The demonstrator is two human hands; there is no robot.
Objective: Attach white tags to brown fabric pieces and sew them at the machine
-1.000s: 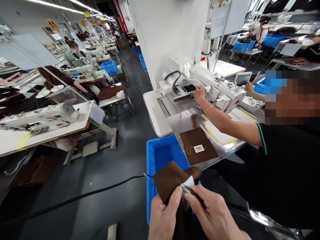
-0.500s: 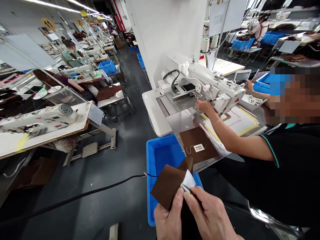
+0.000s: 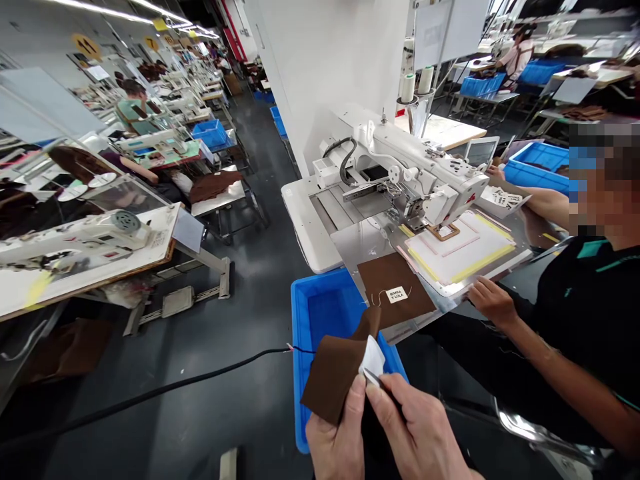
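Note:
My left hand pinches a folded piece of brown fabric at its lower edge. A white patch shows on the fabric just above my thumbs. Close beside it, my right hand is closed around a small metal tool, perhaps tweezers or snips, whose tip touches the white patch. On the metal table lies a brown panel with a white label and loose threads.
A blue bin stands below the fabric. Beyond it is a white sewing machine with a white template. A person in black sits at the right. A black cable crosses at left.
The person at the right has drawn one arm back from the machine head to the template's near edge. My hands and the fabric hold nearly the same pose; the view has shifted slightly.

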